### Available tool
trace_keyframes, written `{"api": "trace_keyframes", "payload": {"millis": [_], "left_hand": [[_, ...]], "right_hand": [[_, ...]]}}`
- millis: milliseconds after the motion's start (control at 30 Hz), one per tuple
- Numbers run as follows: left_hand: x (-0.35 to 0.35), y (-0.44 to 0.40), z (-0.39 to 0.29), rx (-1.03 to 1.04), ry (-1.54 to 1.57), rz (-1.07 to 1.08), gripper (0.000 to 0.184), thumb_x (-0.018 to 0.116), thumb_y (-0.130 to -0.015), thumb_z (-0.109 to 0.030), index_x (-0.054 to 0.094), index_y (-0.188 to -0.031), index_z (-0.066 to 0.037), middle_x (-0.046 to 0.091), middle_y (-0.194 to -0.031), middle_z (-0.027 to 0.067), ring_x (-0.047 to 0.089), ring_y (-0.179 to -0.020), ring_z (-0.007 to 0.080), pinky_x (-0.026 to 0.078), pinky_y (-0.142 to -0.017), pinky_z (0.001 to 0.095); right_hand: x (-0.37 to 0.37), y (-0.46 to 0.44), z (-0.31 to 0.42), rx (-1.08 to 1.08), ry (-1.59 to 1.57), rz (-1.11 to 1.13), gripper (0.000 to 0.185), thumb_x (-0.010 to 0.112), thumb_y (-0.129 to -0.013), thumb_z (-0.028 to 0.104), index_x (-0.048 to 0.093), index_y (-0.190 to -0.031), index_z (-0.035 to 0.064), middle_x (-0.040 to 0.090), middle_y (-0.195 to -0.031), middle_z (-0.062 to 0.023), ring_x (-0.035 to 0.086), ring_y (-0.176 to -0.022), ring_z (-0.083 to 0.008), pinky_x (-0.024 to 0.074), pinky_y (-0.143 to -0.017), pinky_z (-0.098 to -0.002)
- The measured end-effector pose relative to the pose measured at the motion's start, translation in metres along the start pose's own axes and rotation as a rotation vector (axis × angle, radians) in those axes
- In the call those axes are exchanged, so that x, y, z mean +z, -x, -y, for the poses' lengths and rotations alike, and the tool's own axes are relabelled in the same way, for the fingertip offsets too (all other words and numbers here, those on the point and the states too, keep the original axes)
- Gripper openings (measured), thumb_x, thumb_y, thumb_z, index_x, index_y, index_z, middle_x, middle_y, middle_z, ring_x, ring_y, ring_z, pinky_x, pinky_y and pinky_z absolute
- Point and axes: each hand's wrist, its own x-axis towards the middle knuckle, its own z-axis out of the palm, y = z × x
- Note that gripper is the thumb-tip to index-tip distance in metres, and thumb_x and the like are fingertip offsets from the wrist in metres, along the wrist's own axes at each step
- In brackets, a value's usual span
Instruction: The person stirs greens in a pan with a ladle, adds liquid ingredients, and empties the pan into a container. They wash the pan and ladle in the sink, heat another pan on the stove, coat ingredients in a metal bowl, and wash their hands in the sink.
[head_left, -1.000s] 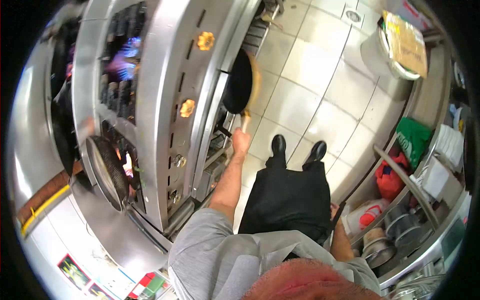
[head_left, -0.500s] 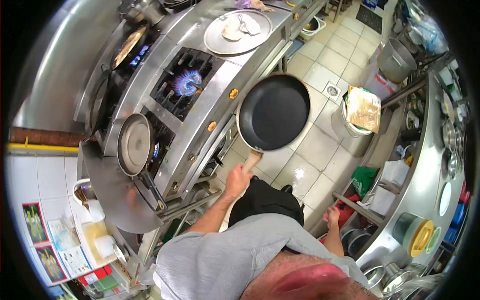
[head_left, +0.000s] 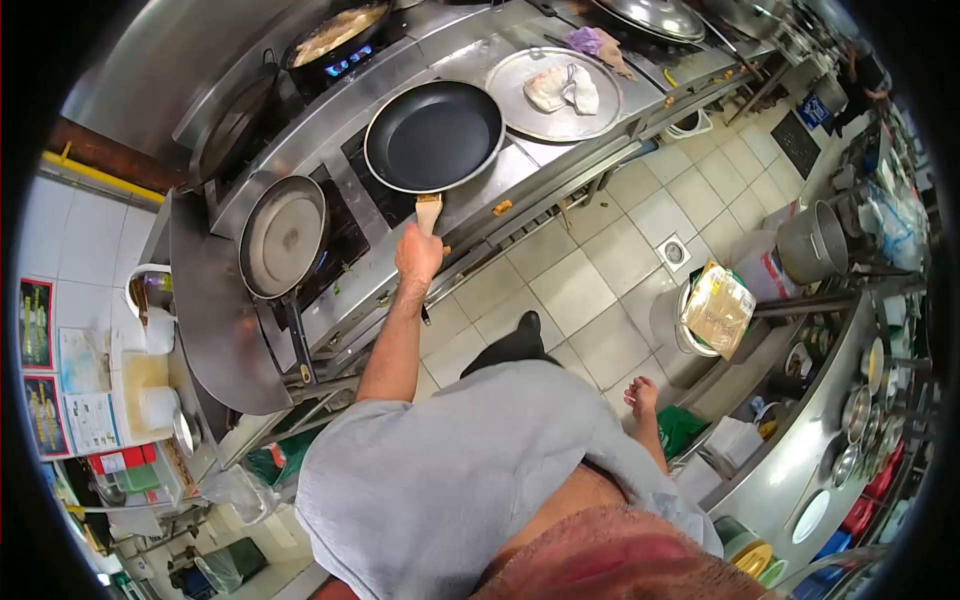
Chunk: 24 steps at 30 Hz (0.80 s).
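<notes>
Gripping the pale handle [head_left: 429, 212], the L hand [head_left: 419, 255] is closed around it, fingers pressed together. In head view, this handle belongs to the black pan [head_left: 435, 138], which is above the front part of the stove [head_left: 468, 212], partly covering a burner grate [head_left: 388, 198]; if the pan touches the grate, I cannot tell. Its dark inside faces up. On its R side, just beside, is a round metal tray [head_left: 510, 88] w/ a white cloth [head_left: 582, 92] and a pale item [head_left: 546, 88], too unclear to name.

On its L side, nr the stove end, is a grey pan [head_left: 283, 238], w/ its black handle [head_left: 299, 340] pointing to the person's side. At the back, a pan w/ food [head_left: 340, 38] is over a blue flame [head_left: 350, 62]. Behind the tray are a purple cloth [head_left: 586, 40] and a round metal lid [head_left: 655, 14].

The R hand [head_left: 642, 397] is apart from the stove, fingers slightly curled & partly spread, above the floor side. Nr it are a green bag [head_left: 681, 430] and a white bin [head_left: 667, 320] w/ cardboard [head_left: 720, 308] on top. Behind the bin is a big metal pot [head_left: 812, 240]. The counter [head_left: 770, 465] on the R side bears small metal pans [head_left: 855, 412] & a white plate [head_left: 811, 516]. Far at top R, another person [head_left: 862, 88] in dark clothes is partly visible.
</notes>
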Motion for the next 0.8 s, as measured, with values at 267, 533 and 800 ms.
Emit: {"api": "trace_keyframes", "payload": {"millis": [267, 533, 800], "left_hand": [[0.057, -0.037, 0.005, -0.114, 0.426, 0.072, 0.03, 0.062, -0.077, -0.018, 0.049, -0.094, 0.004, 0.058, -0.08, 0.0144, 0.057, -0.068, 0.0211, 0.047, -0.06, 0.0346], [0.057, -0.025, -0.023, 0.122, 0.04, -0.28, 0.048, 0.063, -0.078, -0.022, 0.045, -0.115, 0.002, 0.049, -0.105, 0.0173, 0.053, -0.084, 0.0219, 0.045, -0.074, 0.0344], [0.033, 0.025, -0.088, -0.126, 0.206, -0.469, 0.046, 0.062, -0.078, -0.017, 0.045, -0.117, -0.001, 0.046, -0.106, 0.015, 0.049, -0.091, 0.0241, 0.04, -0.082, 0.0366]], "right_hand": [[0.083, -0.041, 0.143, -0.14, 0.174, 0.225, 0.028, 0.056, -0.078, 0.013, 0.051, -0.104, 0.0029, 0.053, -0.064, -0.0048, 0.052, -0.049, -0.0129, 0.0433, -0.041, -0.0266], [0.2, -0.055, 0.336, -0.832, 0.519, 0.512, 0.033, 0.054, -0.079, 0.015, 0.053, -0.108, -0.0001, 0.057, -0.066, -0.0074, 0.055, -0.057, -0.0147, 0.0443, -0.054, -0.0276], [0.226, -0.069, 0.459, -1.047, 0.528, 0.77, 0.036, 0.06, -0.078, 0.016, 0.053, -0.109, 0.0001, 0.057, -0.071, -0.0065, 0.051, -0.062, -0.0123, 0.0434, -0.058, -0.0264]]}}
